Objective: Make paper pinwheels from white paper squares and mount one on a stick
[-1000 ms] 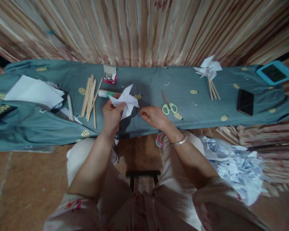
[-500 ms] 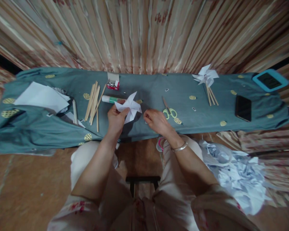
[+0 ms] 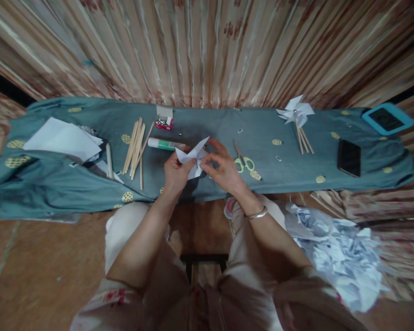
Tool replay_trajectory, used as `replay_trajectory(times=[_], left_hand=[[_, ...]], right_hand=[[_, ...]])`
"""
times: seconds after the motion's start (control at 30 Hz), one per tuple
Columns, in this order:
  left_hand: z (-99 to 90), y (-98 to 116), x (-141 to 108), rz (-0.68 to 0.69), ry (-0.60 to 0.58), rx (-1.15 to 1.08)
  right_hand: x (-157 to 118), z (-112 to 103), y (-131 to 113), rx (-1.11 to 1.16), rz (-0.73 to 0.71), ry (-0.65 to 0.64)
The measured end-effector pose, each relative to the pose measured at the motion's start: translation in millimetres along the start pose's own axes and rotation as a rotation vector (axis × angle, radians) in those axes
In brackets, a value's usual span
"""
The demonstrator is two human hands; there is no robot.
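Note:
A folded white paper pinwheel (image 3: 193, 155) is gripped by my left hand (image 3: 176, 175), its thumb lying over the paper near the middle. From the other side my right hand (image 3: 225, 171) reaches in, thumb and forefinger pinched together at the pinwheel's centre. Whatever is between those fingertips is too small to make out. Just behind my left hand lies a glue stick (image 3: 165, 144) with a green label. Right of my right hand are scissors (image 3: 243, 161) with green handles. A small red box (image 3: 163, 122) stands open with shiny metal pieces inside.
Several wooden sticks (image 3: 135, 149) and a stack of white paper (image 3: 62, 140) lie to the left. A finished pinwheel (image 3: 296, 111) on sticks, a phone (image 3: 349, 157) and a blue-framed tablet (image 3: 387, 118) lie right. A bag of paper pieces (image 3: 345, 253) sits below the table.
My right hand has moved left and up to the pinwheel's centre, its outer fingers spreading. My left hand has shifted slightly right and tilted the pinwheel.

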State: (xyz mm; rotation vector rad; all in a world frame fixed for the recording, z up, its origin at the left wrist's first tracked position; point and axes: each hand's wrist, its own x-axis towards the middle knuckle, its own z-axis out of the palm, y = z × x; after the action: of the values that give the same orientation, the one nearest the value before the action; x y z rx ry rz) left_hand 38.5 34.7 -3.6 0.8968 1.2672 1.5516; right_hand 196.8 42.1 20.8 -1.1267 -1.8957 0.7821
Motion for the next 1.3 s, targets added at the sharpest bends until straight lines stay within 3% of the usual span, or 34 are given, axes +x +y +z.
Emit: replay_trajectory(times=[0.6, 1.3], left_hand=[[2.6, 8, -5, -0.094, -0.081, -0.104], [3.1, 7, -6, -0.110, -0.093, -0.144]], right_hand=[[4, -4, -11, -0.053, 0.072, -0.044], [5, -4, -5, -0.031, 0.069, -0.061]])
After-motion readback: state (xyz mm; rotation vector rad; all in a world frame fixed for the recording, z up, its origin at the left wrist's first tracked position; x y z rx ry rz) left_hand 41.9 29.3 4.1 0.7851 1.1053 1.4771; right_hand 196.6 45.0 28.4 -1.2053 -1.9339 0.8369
